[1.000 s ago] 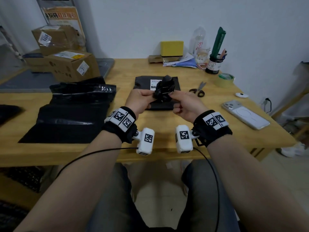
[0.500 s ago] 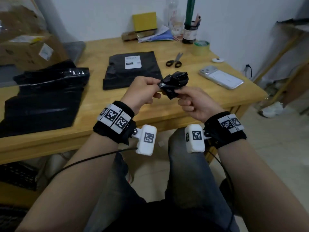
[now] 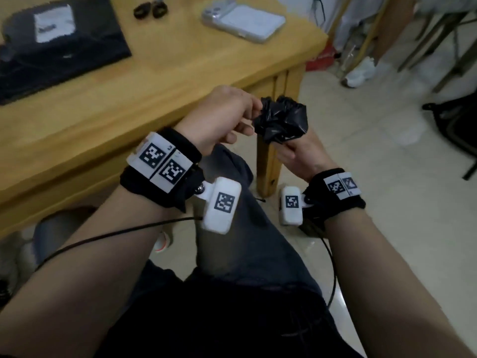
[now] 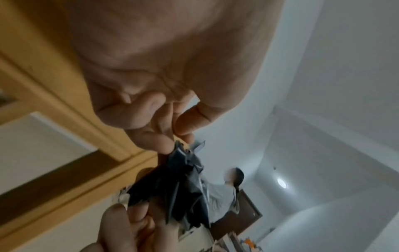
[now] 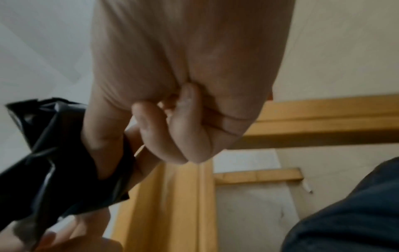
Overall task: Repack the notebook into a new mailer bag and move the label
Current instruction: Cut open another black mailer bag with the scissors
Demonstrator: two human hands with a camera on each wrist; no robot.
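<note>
A crumpled black mailer bag [image 3: 282, 120] is held off the table's right corner, above the floor. My right hand [image 3: 294, 151] grips its lower part, thumb across the plastic [image 5: 60, 153]. My left hand [image 3: 227, 117] pinches its left edge between thumb and fingertips [image 4: 172, 143]. The crumpled bag [image 4: 177, 187] hangs between both hands in the left wrist view. On the table lies a flat black mailer [image 3: 59, 45] with a white label [image 3: 53, 25] stuck on its top.
Scissors handles [image 3: 151, 10] and a phone in a clear case [image 3: 245, 20] lie on the wooden table [image 3: 129, 104]. The table leg [image 3: 273, 156] stands just behind my hands. A white shoe [image 3: 360, 72] and chair legs stand on the tiled floor at right.
Both hands carried the crumpled bag from above the table toward me and right, past the table corner, over the floor. My head turned down and right.
</note>
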